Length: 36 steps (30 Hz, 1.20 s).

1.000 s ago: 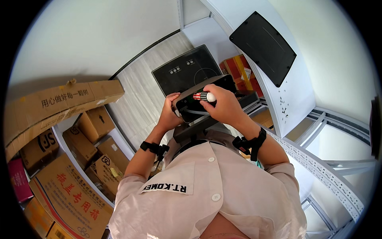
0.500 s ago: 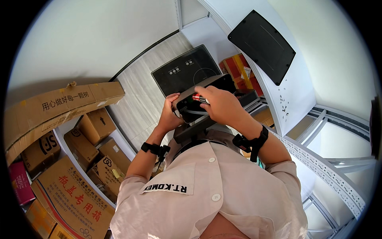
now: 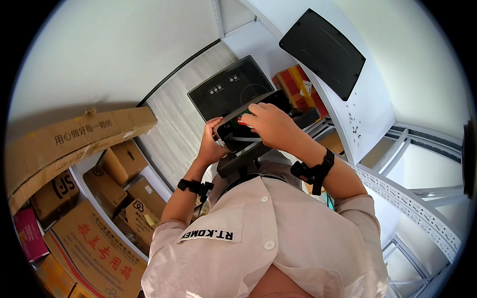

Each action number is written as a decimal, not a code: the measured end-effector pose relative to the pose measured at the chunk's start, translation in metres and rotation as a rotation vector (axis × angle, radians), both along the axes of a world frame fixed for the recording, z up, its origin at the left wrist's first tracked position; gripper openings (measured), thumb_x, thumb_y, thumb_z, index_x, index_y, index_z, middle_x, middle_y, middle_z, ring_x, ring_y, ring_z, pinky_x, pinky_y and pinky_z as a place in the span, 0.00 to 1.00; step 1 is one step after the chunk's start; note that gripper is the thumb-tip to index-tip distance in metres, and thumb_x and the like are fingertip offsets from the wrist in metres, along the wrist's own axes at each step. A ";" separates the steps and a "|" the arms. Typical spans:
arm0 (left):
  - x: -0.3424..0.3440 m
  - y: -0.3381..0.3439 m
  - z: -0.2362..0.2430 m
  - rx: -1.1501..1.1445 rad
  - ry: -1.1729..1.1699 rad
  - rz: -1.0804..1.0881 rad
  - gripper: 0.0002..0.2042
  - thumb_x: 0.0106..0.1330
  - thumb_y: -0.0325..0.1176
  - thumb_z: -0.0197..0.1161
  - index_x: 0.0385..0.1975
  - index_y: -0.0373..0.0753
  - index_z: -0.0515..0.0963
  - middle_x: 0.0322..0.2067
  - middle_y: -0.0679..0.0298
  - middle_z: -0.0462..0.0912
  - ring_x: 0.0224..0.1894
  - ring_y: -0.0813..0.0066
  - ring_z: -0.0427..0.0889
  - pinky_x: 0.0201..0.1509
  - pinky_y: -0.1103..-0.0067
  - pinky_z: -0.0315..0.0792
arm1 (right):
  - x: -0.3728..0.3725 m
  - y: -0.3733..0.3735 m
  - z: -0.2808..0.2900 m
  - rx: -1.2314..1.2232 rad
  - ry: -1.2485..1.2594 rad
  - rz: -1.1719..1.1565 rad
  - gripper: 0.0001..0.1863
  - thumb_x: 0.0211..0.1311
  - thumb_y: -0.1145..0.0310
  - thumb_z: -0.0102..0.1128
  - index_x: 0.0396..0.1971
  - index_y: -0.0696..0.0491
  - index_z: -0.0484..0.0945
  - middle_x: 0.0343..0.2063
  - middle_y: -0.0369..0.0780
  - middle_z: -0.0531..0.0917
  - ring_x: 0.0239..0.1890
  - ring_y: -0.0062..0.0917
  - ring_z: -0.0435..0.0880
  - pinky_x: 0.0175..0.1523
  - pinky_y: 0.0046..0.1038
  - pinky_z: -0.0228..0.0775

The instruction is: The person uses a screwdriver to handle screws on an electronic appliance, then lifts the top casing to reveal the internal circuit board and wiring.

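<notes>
You're looking down past your beige shirt (image 3: pixel 233 258), with a black strap (image 3: pixel 195 187) on the left forearm and another on the right. Ahead of your waist, a dark slab (image 3: pixel 242 160) runs slantwise; can't tell what it belongs to. Just past it, held between your hands, is the black housing (image 3: pixel 237 132), tilted, open side toward you, with a pale wire (image 3: pixel 240 139) curving across the lower part of the opening. Left hand (image 3: pixel 211 145) clamps the housing's left end: fingers over the upper edge, thumb lower down. Right hand (image 3: pixel 274 126) is at the opening, fingers curled and pinching a red tool (image 3: pixel 241 120); only a bit of red shows, the rest is behind your hand, so can't tell whether its tip touches anything. Off to your left, brown cartons (image 3: pixel 94 248) fill a shelving unit, a magenta box (image 3: pixel 30 233) beside them and one long carton (image 3: pixel 84 130) lying above. Beyond the housing, a black cooktop panel (image 3: pixel 226 85) with round button marks and a ring outline is over the grey floor (image 3: pixel 171 116). Right of it, a red carton (image 3: pixel 288 85) with yellow tape. Farther right, the white bench (image 3: pixel 372 111) carries a flat black cover (image 3: pixel 323 52), small loose pieces (image 3: pixel 355 125) scattered near its lower corner; too small to identify.
</notes>
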State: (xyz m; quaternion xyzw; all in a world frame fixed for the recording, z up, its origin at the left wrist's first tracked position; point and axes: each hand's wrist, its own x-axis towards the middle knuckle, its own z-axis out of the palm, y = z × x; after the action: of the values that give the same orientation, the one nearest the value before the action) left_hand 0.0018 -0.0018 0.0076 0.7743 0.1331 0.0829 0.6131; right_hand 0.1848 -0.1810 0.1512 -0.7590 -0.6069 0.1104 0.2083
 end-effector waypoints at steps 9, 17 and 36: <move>-0.001 -0.003 0.000 0.046 -0.023 0.018 0.51 0.40 0.25 0.88 0.64 0.40 0.58 0.69 0.54 0.61 0.68 0.62 0.72 0.67 0.67 0.76 | -0.020 0.006 0.022 -0.222 0.230 -0.463 0.30 0.56 0.49 0.74 0.48 0.58 0.78 0.36 0.46 0.85 0.37 0.42 0.85 0.43 0.41 0.77; 0.000 -0.005 0.004 -0.020 -0.022 0.035 0.51 0.40 0.23 0.88 0.64 0.40 0.59 0.69 0.55 0.61 0.68 0.63 0.72 0.67 0.67 0.76 | -0.013 -0.003 0.002 0.164 0.070 -0.212 0.19 0.57 0.61 0.74 0.45 0.53 0.81 0.36 0.42 0.85 0.44 0.38 0.85 0.43 0.36 0.77; -0.002 -0.006 0.002 0.019 -0.057 0.055 0.50 0.40 0.23 0.87 0.64 0.39 0.59 0.68 0.54 0.62 0.68 0.63 0.72 0.68 0.68 0.75 | -0.026 0.003 0.016 0.080 0.205 -0.306 0.16 0.64 0.62 0.68 0.48 0.53 0.80 0.33 0.44 0.84 0.37 0.42 0.85 0.43 0.39 0.76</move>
State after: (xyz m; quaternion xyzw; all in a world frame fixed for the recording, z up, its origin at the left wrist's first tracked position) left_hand -0.0004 -0.0075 0.0097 0.7734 0.1361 0.1227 0.6069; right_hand 0.1588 -0.1785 0.1673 -0.8184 -0.4638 0.1301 0.3134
